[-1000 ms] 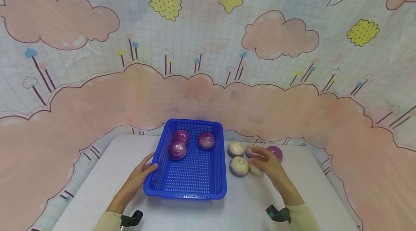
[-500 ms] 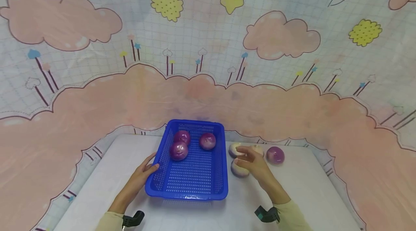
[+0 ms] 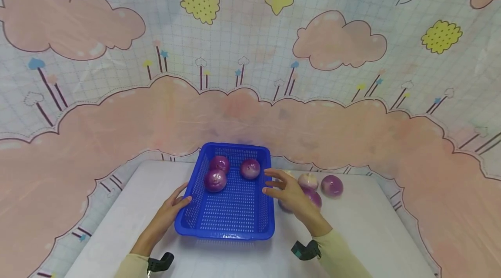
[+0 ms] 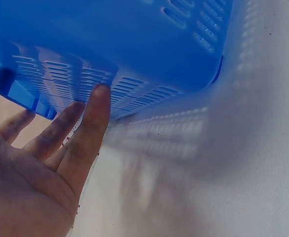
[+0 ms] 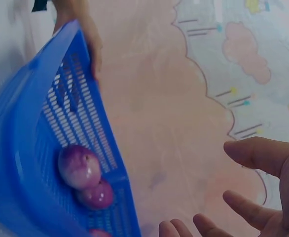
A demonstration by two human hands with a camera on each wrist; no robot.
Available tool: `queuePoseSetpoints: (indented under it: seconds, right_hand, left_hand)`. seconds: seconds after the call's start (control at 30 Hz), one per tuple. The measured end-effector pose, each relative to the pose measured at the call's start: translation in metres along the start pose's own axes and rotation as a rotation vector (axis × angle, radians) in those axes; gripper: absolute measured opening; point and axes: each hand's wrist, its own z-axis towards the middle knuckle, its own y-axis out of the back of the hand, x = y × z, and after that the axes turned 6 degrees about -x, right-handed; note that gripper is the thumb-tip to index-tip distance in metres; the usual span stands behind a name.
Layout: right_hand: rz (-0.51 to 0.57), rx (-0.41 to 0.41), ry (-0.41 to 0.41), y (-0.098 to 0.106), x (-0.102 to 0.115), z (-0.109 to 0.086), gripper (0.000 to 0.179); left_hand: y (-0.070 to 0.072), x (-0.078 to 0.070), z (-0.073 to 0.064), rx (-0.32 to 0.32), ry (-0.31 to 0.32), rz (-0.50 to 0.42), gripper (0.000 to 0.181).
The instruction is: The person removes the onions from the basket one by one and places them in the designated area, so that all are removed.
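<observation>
A blue plastic basket with slotted walls stands on the white table, holding a red onion at the right and two more at the left. My left hand grips its left rim, the thumb over the edge and the fingers against the outer wall; in the left wrist view those fingers lie along the slots. My right hand hovers at the right rim with fingers spread and nothing in them. Behind and beside it sit several loose onions, among them a purple one and a pale-topped one, some partly hidden.
A patterned cloth backdrop with clouds and stars rises right behind the table. Both wrists wear dark camera mounts, one at the left and one at the right.
My right hand has moved left, from over the loose onions to the basket's right rim, uncovering some onions and covering others. The left hand stays on the basket.
</observation>
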Motion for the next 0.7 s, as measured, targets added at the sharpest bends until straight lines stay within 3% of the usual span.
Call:
queuePoseSetpoints:
  seconds: [0.2, 0.5, 0.7]
  right_hand:
    - [0.019, 0.031, -0.014, -0.012, 0.012, 0.008, 0.055]
    - [0.189, 0.052, -0.063, -0.033, 0.022, 0.028, 0.059]
    - [0.213, 0.068, -0.084, -0.047, 0.022, 0.046, 0.062]
  left_hand:
    - [0.0, 0.002, 0.002, 0.0, 0.005, 0.012, 0.07]
    - [0.0, 0.0, 0.001, -0.003, 0.006, 0.012, 0.07]
    - [0.0, 0.0, 0.001, -0.001, 0.007, 0.019, 0.07]
